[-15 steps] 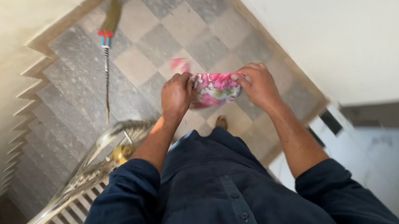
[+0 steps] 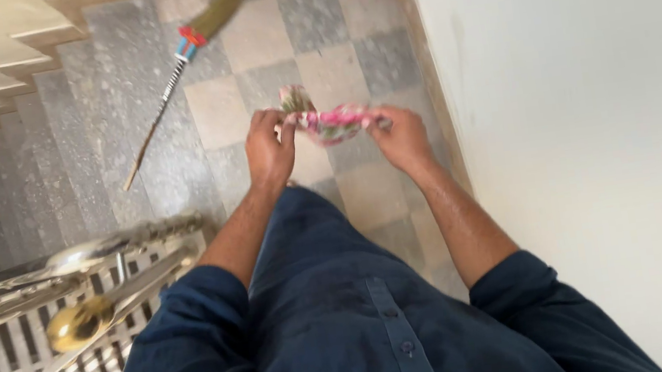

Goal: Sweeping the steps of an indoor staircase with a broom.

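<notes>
Two hands engaged | left hand (image 2: 269,147) and right hand (image 2: 401,138) each pinch an end of pink floral cloth (image 2: 331,123), held taut at 12 o'clock above checkered floor (image 2: 341,65) | cloth bunched narrow, judged partly folded | broom (image 2: 179,65) untouched at 11 o'clock.

Home stairwell landing: checkered tile floor (image 2: 333,75), steps (image 2: 4,101), metal railing w/ brass knob (image 2: 81,323), broom (image 2: 178,61).

We see a cloth (image 2: 331,123) w/ pink floral print, floor (image 2: 332,66) checkered grey & beige, broom (image 2: 185,52) – red/blue band, navy shirt (image 2: 341,329).
</notes>
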